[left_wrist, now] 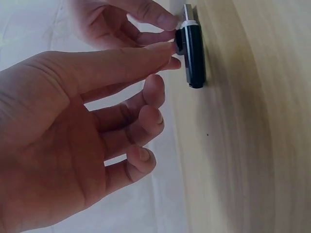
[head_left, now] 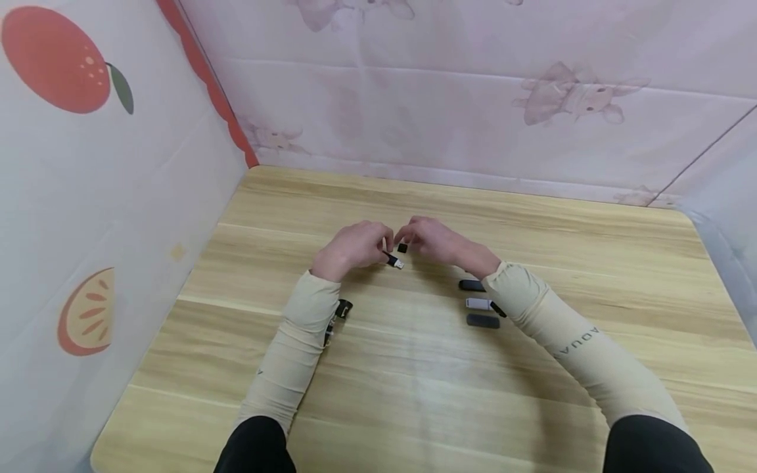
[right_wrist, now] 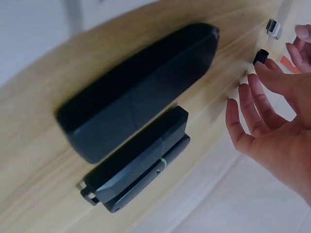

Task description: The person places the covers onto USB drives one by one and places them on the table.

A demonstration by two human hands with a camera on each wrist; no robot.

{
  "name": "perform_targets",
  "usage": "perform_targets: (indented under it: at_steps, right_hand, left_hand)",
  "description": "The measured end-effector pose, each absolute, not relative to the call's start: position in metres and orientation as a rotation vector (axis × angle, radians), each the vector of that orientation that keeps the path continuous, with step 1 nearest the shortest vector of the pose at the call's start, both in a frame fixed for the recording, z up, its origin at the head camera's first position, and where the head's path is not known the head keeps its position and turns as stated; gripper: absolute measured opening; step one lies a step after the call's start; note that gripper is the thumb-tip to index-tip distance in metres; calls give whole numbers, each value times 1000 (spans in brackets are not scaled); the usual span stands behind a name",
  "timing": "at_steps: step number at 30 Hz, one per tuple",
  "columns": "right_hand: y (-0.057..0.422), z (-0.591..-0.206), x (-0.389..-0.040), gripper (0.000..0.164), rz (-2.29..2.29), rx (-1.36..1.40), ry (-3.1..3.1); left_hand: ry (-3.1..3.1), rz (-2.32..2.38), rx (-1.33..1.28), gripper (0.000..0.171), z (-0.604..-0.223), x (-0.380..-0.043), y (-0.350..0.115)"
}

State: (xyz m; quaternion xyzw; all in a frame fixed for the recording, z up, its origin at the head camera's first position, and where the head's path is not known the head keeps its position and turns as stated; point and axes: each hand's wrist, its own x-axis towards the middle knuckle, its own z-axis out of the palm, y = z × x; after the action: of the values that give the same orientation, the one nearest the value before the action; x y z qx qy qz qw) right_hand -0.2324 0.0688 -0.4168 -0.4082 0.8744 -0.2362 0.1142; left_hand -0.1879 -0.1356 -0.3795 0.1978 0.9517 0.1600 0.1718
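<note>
In the left wrist view a black USB stick (left_wrist: pixel 195 58) shows its bare metal plug, close over the wood. My left hand (head_left: pixel 357 244) has thumb and index fingertips right at this stick (head_left: pixel 395 261), partly covering its rear end in the head view; I cannot tell whether they pinch it. Just to the right, my right hand (head_left: pixel 436 240) holds a small black cap (head_left: pixel 403 247) at its thumb and index fingertips. The right wrist view shows this cap (right_wrist: pixel 261 57) against the thumb, apart from the stick's plug (right_wrist: pixel 273 28).
Right of centre lie a black stick (head_left: pixel 471 285), a light grey one (head_left: pixel 478 303) and a dark one (head_left: pixel 483 321), partly beside the right sleeve. Small black items (head_left: pixel 343 309) lie half hidden along the left forearm. Printed cloth walls (head_left: pixel 414 118) border the wooden table (head_left: pixel 414 394).
</note>
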Motion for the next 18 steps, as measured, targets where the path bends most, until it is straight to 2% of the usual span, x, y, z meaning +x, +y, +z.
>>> perform_targets:
  at_steps: [7,18]
  right_hand:
    - [69,-415,-232,39,-696,-1234,2565]
    - [67,-417,-234,24,-684,-1155,2572]
  left_hand:
    - [2716,420,569,29,-384,-190,-135]
    - [2709,405,586,20,-389,-191,-133]
